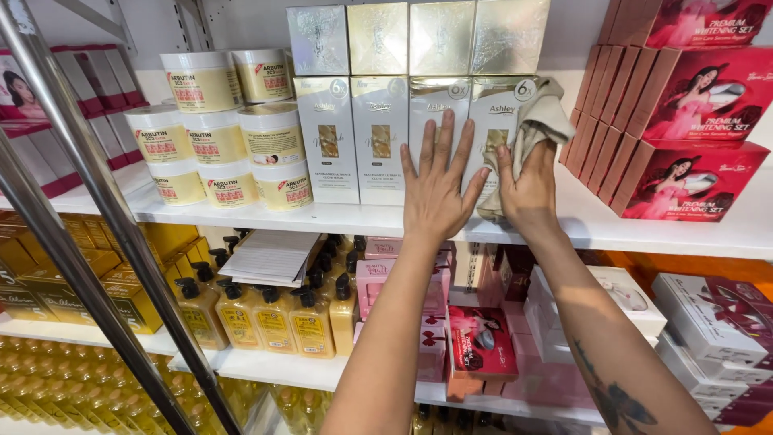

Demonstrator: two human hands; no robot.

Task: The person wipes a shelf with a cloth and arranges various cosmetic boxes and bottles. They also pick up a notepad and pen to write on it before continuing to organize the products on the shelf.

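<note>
I see the left hand point(435, 189) flat, fingers apart, on a gold box point(439, 137); the right hand point(527, 189) clamps a beige cloth point(538, 125) near the shelf point(241, 216) front edge.

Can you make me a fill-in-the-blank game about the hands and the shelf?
1. The right hand holds a beige ____.
2. The left hand lies flat on a white-and-gold ____.
3. The cream jars stand to the ____ of the hands.
4. The boxes at far right are ____.

Missing words: cloth; box; left; red
</note>
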